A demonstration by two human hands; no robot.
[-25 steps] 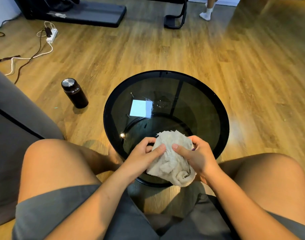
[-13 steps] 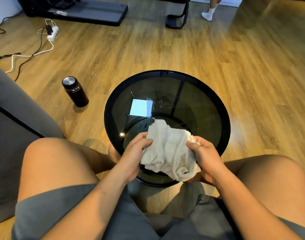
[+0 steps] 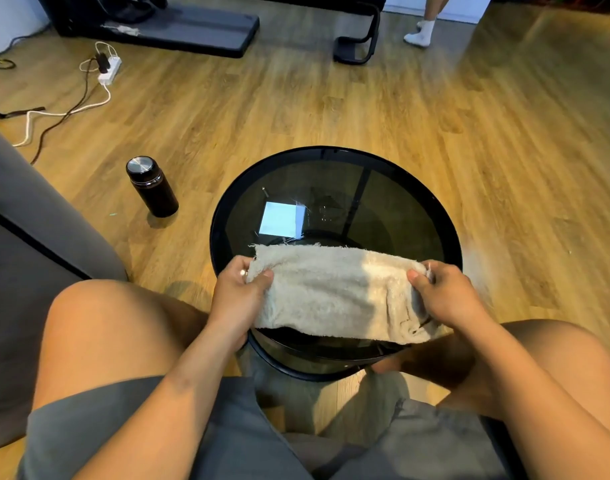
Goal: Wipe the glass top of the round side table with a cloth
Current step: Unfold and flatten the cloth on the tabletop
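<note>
1. The cloth (image 3: 334,292) is stretched flat, its long axis running left to right across the near half of the counter (image 3: 393,216). The frayed far edge points away from the person, and the right end sags a little lower than the left.
2. The left hand (image 3: 237,299) pinches the left end, fingers (image 3: 239,263) curled under and thumb on top. The right hand (image 3: 449,296) grips the bunched right end the same way.
3. I cannot tell whether the cloth touches the glass or hangs just above it.
4. Count: one cloth, one round counter with a dark glass top and black rim, two hands, one black flask (image 3: 152,186) and one white power strip (image 3: 110,69).
5. The glass reflects one bright square patch, just beyond the cloth's far edge.
6. The counter stands on a wooden floor (image 3: 331,109), between the seated person's bare knees.
7. The flask stands upright on the floor to the left, well apart from the counter.
8. A grey sofa (image 3: 26,237) lies at the left edge. A dark platform (image 3: 179,27) and another person's socked foot (image 3: 419,34) are at the far end of the room.
</note>
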